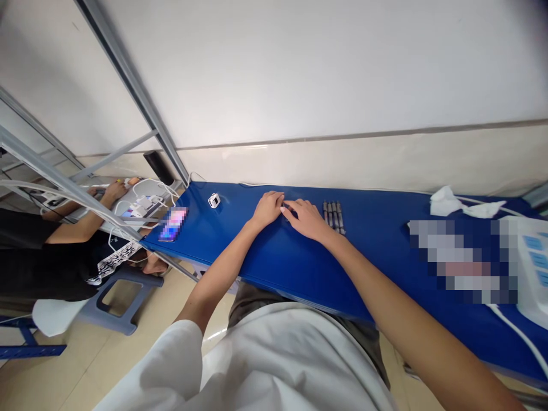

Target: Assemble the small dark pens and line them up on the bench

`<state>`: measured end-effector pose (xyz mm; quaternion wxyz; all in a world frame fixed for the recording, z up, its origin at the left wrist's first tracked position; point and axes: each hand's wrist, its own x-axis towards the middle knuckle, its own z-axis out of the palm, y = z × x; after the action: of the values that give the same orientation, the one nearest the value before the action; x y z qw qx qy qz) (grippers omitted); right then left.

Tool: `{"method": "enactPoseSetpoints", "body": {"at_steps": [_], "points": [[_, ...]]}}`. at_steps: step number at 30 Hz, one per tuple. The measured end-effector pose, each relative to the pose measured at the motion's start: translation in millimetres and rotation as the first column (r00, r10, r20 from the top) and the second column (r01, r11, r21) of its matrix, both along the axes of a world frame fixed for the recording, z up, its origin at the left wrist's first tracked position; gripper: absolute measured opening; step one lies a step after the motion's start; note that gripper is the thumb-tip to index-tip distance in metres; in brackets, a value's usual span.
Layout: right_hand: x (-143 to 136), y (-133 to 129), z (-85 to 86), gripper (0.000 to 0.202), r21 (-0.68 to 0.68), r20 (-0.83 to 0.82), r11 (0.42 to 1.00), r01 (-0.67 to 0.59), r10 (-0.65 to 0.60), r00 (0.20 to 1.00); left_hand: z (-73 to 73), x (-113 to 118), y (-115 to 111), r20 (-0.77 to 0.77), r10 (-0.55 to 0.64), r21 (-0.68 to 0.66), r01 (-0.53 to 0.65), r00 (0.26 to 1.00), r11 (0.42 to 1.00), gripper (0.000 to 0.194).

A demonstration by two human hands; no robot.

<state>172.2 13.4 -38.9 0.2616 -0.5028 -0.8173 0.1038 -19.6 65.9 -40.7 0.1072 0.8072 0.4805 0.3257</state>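
Observation:
Above the blue table, my left hand and my right hand meet fingertip to fingertip. The fingers of the left one are curled and closed; whatever they grip is hidden. On the right, thumb and fingers are pinched together around a small dark thing, of which too little shows to name it. Just right of my right hand, several slim dark-grey sticks, seemingly in clear wrapping, lie side by side in a row.
A small white device with a dark face and a phone lie left. Crumpled white tissue, a blurred-out item and a white package are right. A metal post rises left; beyond it sits another person.

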Motion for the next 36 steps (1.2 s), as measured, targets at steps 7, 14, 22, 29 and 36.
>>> {"method": "enactPoseSetpoints", "body": {"at_steps": [7,14,22,29,36], "points": [[6.0,-3.8,9.2,0.035,0.099,0.061,0.994,0.046,-0.052,0.997,3.7,-1.2,-4.5,-0.045,0.018,-0.023,-0.019,0.999,1.000,0.031],[31.9,-2.5,18.4,0.046,0.138,0.048,0.912,0.387,-0.396,0.917,7.4,-1.4,-10.8,-0.091,0.109,0.010,-0.108,0.990,0.994,0.037],[44.3,10.9,13.0,0.045,0.118,0.154,0.868,0.483,-0.496,0.854,11.4,-2.5,-14.2,-0.084,0.116,-0.040,-0.119,0.990,0.992,0.043],[41.4,10.4,16.4,0.034,0.089,0.166,0.912,0.401,-0.410,0.897,10.1,-3.3,-12.6,-0.060,0.175,-0.064,-0.178,0.983,0.982,0.041],[31.8,10.7,15.6,0.013,0.008,0.022,0.948,0.317,-0.317,0.948,3.8,-3.9,-5.1,-0.149,0.085,-0.028,-0.091,0.985,0.996,0.059]]}}
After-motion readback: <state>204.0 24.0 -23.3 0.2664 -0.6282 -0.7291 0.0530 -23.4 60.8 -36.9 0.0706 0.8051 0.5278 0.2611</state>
